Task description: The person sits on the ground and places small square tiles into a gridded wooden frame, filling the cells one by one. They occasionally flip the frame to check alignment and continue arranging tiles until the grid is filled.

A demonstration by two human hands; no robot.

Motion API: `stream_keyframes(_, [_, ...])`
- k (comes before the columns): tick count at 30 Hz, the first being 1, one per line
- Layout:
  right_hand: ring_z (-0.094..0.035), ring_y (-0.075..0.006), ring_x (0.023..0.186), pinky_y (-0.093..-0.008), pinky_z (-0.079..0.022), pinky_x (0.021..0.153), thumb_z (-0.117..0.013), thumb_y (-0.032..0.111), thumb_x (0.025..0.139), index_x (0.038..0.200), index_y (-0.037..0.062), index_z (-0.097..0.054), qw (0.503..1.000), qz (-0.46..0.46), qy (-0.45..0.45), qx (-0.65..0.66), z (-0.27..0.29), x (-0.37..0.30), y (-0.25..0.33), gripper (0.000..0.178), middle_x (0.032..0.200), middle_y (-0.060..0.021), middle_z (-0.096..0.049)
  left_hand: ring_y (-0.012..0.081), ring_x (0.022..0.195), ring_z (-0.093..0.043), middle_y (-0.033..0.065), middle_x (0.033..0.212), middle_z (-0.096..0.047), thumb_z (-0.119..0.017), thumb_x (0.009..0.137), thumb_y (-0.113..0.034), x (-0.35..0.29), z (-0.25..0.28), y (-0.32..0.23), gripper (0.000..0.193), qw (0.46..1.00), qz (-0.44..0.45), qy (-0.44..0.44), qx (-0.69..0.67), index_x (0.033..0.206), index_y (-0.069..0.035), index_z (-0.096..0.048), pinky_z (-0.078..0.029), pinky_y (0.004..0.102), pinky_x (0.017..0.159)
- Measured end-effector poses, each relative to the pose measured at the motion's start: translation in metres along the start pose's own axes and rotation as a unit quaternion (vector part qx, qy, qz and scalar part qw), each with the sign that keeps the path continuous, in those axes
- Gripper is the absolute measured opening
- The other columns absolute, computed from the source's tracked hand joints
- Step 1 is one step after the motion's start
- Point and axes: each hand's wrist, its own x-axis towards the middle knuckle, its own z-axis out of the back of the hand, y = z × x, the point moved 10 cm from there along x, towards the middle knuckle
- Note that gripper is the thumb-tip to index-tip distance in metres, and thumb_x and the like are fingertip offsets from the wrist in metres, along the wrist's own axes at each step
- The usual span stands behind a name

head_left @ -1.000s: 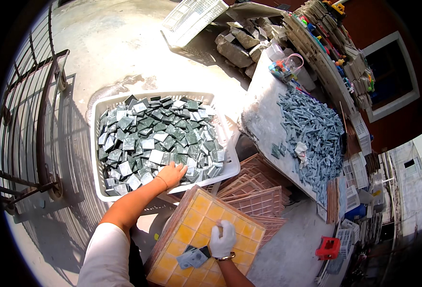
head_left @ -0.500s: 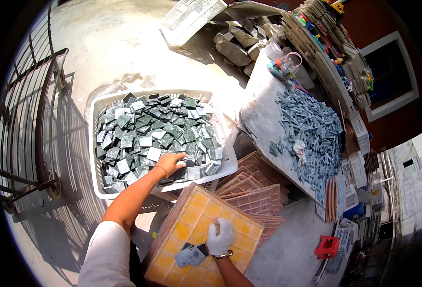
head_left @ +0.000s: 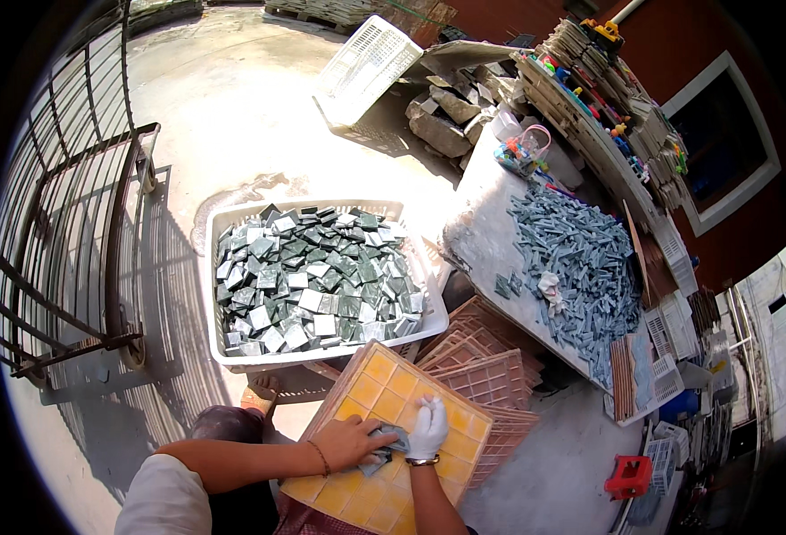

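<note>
A yellow grid tray (head_left: 384, 374) of square compartments, topping a stack, lies in front of me. My bare left hand (head_left: 348, 442) is over its middle, closed on small grey-green stone tiles (head_left: 396, 438). Another tile (head_left: 373, 465) lies just below its fingers, partly covered. Beside the tiles, my right hand (head_left: 428, 430) in a white glove rests over the tray with its fingers curled in; whatever they hold is hidden. Beyond the tray, a white plastic crate (head_left: 217, 303) holds a heap of square dark green and grey tiles (head_left: 321, 276).
More grid trays (head_left: 482, 379) are stacked right of the yellow one. A slanted board (head_left: 482, 232) carries a pile of narrow stone strips (head_left: 576, 259). A metal rail cart (head_left: 81, 343) stands left; a red crate (head_left: 629, 477) sits at lower right. Rough stones (head_left: 442, 129) lie behind.
My left hand has come back from the tile crate to the yellow tray, now with tiles in its fingers. The gloved right hand stays over the tray. The view has shifted slightly.
</note>
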Motion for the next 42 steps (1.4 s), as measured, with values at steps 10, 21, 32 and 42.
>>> stream_keyframes(10, [-0.056,-0.0118,0.069,-0.0225,-0.046,0.066,-0.054,0.014,0.082,0.093,-0.002,-0.057,0.987,-0.076,0.128,-0.066,-0.04,0.119,0.008,0.019,0.079,-0.0049,-0.06,0.0298,0.083,-0.058,0.0124,0.091,-0.057,-0.059,0.078,-0.032,0.027,0.039,-0.015,0.032,0.992,-0.047,-0.093,-0.071,0.096,-0.006,-0.052,-0.048,0.0385,0.066])
stream_keyframes(21, [-0.058,-0.0344,0.094,-0.0371,-0.047,0.081,-0.07,0.062,0.056,0.098,-0.0034,-0.06,0.709,-0.024,0.469,-0.526,-0.227,0.161,-0.106,0.078,0.1,-0.0223,-0.061,0.0251,0.077,-0.059,0.0091,0.079,-0.057,-0.051,0.076,-0.017,0.021,0.087,0.012,0.014,0.965,-0.108,-0.191,-0.141,0.081,-0.004,-0.053,-0.048,0.036,0.066])
stream_keyframes(32, [-0.058,-0.0302,0.096,-0.0382,-0.045,0.085,-0.071,0.055,0.053,0.098,-0.0003,-0.062,0.683,-0.019,0.411,-0.603,-0.24,0.135,-0.092,0.072,0.101,-0.0176,-0.061,0.0218,0.08,-0.058,0.0066,0.081,-0.057,-0.049,0.077,-0.016,0.036,0.092,0.026,0.012,0.965,-0.072,-0.215,-0.131,0.082,-0.006,-0.054,-0.047,0.033,0.068])
stream_keyframes(42, [-0.061,-0.0291,0.087,-0.0349,-0.048,0.077,-0.077,0.032,0.056,0.101,0.0066,-0.061,0.746,0.026,0.476,-0.466,-0.229,0.147,-0.104,0.054,0.094,-0.0166,-0.062,0.0217,0.076,-0.058,0.0067,0.076,-0.057,-0.049,0.077,-0.015,0.039,0.094,0.025,0.012,0.966,-0.069,-0.208,-0.14,0.082,-0.006,-0.054,-0.048,0.0339,0.065])
